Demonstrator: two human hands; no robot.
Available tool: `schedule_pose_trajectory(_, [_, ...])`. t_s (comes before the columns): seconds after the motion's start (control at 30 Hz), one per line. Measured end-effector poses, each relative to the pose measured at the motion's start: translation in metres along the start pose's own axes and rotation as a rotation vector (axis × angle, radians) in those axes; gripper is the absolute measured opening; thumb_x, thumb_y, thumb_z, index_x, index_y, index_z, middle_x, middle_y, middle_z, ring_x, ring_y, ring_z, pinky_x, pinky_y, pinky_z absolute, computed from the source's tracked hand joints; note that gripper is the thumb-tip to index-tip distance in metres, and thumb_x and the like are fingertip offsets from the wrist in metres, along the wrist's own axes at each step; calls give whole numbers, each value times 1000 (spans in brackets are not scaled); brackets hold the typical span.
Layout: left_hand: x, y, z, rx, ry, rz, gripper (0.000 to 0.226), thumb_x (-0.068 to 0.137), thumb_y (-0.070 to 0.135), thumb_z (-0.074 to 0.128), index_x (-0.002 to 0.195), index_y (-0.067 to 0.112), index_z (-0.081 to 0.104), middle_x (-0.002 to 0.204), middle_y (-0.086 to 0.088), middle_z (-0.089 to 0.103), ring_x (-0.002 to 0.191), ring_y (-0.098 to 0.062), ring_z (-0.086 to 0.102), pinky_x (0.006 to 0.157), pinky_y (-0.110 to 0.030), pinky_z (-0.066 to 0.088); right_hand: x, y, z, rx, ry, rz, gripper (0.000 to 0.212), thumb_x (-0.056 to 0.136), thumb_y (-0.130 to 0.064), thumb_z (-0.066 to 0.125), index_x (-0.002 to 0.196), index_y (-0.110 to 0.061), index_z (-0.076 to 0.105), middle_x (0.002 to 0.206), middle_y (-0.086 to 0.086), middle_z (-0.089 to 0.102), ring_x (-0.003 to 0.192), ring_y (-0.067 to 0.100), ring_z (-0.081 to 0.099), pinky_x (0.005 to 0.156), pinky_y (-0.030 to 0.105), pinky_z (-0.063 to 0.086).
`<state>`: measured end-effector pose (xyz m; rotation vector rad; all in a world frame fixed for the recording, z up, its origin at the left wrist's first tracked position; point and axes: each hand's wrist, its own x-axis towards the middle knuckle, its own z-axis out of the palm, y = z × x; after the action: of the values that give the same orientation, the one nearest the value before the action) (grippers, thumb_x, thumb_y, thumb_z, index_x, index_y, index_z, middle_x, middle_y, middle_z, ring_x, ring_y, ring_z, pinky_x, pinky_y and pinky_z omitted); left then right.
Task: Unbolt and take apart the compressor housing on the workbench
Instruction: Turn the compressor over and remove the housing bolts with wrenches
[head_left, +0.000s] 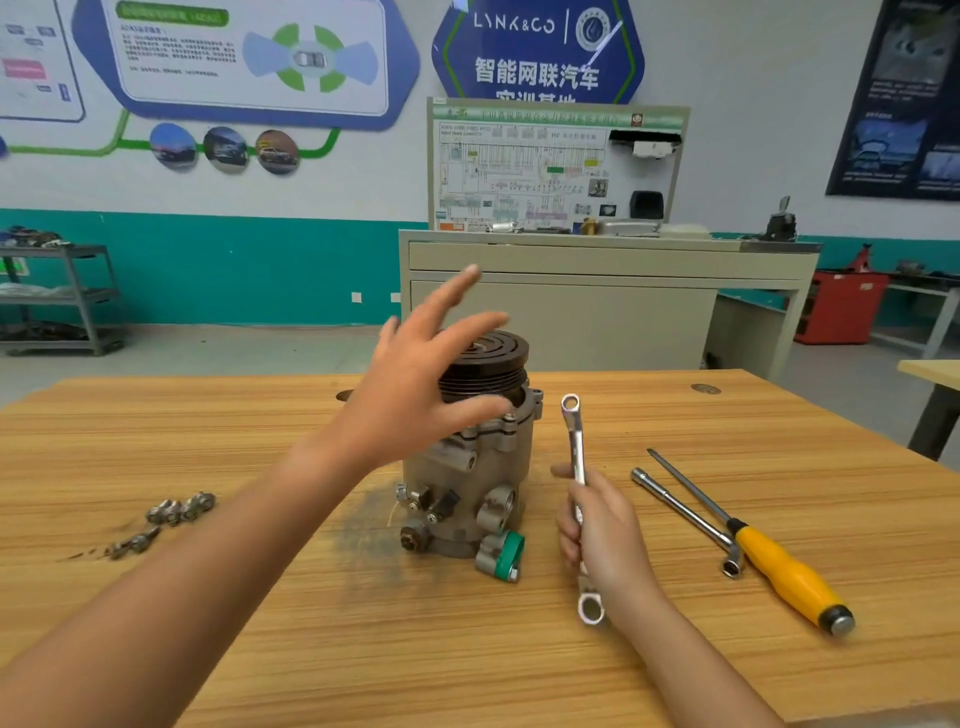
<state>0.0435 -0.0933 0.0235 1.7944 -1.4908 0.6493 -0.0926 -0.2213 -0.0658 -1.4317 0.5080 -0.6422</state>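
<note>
Fingers spread, left hand hovers at the pulley, likely the firmest hold on this heavy, rigid compressor; right hand grips wrench.

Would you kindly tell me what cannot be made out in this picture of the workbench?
Head view only:
The compressor: its far side faces away; the left hand covers part of the pulley, contact unclear.
The bolts at the left: blurred, count unclear.
The wrench: its middle is hidden inside the right hand.

1 compressor, 1 ring spanner, 1 socket wrench, 1 screwdriver, 2 bolt clusters
</note>
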Motion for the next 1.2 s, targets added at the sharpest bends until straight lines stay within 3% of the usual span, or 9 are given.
schedule_pose_trajectory(0.13, [-58,-10,28,-223,259,-261,72,77,56,66,132,54,20,150,33,2,141,6,10,113,-29,21,-10,-24,-19,-651,49,-431,32,97,-20,41,126,-31,49,53,-12,46,47,3,44,47,19,36])
schedule_pose_trajectory(0.27, [-84,-15,55,-358,293,-469,75,77,50,59,131,61,7,152,30,2,142,3,5,113,-47,30,-20,-54,-23,-1315,147,-593,44,97,-26,38,140,-33,33,64,-11,44,54,8,40,43,19,24])
schedule_pose_trajectory(0.33, [-83,-15,55,-389,320,-503,72,75,59,54,124,73,3,153,25,7,143,0,9,115,-41,24,-27,-65,-19,-1483,134,-580,44,98,-26,34,140,-36,27,73,-8,49,58,13,40,43,23,25])
schedule_pose_trajectory(0.43, [-88,-17,54,-357,341,-481,71,75,60,51,129,63,6,154,16,13,142,0,13,114,-27,17,-34,-78,-13,-1624,80,-528,46,97,-16,34,138,-31,23,67,-7,41,55,13,38,42,24,24])
schedule_pose_trajectory(0.53, [-95,-20,60,-332,300,-527,78,82,40,68,136,44,11,156,7,15,142,-6,15,114,-30,18,-39,-91,-1,-1827,67,-503,52,90,-1,38,136,-17,23,64,-3,35,50,13,34,41,26,22])
schedule_pose_trajectory(0.7, [-97,-19,66,-386,263,-649,90,78,30,71,149,24,16,155,3,23,141,-10,22,112,-27,21,-52,-95,28,-2031,-65,-459,61,89,6,37,142,6,6,109,19,55,91,34,61,54,31,34])
schedule_pose_trajectory(0.87, [-98,-14,64,-529,176,-655,87,76,29,75,147,25,24,142,13,42,131,-1,37,110,-37,36,-47,-110,24,-2132,-153,-469,62,88,8,38,142,9,8,113,19,56,96,33,60,58,31,35])
schedule_pose_trajectory(1.03, [-97,-12,62,-545,162,-674,98,69,42,73,149,26,19,144,12,40,133,-3,35,111,-38,34,-43,-111,25,-2173,-191,-493,60,89,9,38,141,10,9,104,17,58,77,26,57,38,27,24])
schedule_pose_trajectory(1.2, [-98,-11,61,-538,170,-680,98,71,37,75,149,29,16,147,12,36,134,-1,32,109,-28,32,-35,-123,7,-2183,-163,-518,43,95,-12,34,137,-5,25,61,0,38,50,14,36,38,26,27])
